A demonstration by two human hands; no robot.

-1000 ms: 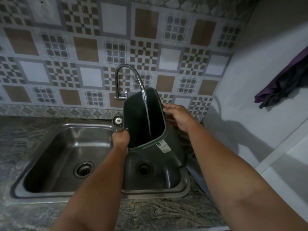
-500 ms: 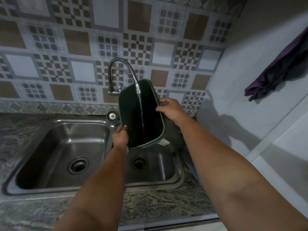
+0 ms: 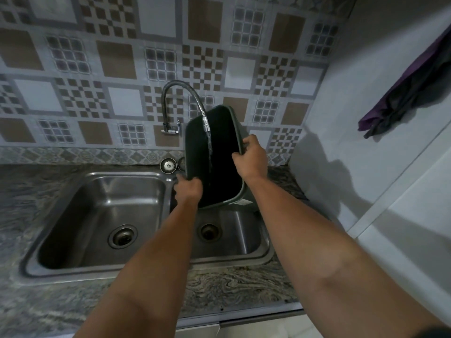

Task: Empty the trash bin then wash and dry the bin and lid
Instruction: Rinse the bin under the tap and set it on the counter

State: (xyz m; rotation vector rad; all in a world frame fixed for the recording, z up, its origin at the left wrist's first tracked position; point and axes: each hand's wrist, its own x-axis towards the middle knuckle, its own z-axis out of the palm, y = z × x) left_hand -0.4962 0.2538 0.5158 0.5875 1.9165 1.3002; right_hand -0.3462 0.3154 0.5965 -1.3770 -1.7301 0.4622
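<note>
Both hands, left hand (image 3: 188, 191) and right hand (image 3: 252, 156), still grip the bin (image 3: 219, 172), now tipped more upright under the tap (image 3: 185, 103).

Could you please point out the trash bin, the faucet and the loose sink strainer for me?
trash bin (image 3: 223, 167): head view, on its dark inner wall.
faucet (image 3: 170, 85): head view, on the top of its curved flexible neck.
sink strainer (image 3: 168, 165): head view, on its round metal top, behind the sink.

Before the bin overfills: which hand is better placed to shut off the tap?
Probably the left hand: it grips the bin rim on the side nearest the tap handle. The right hand grips the far rim.
</note>
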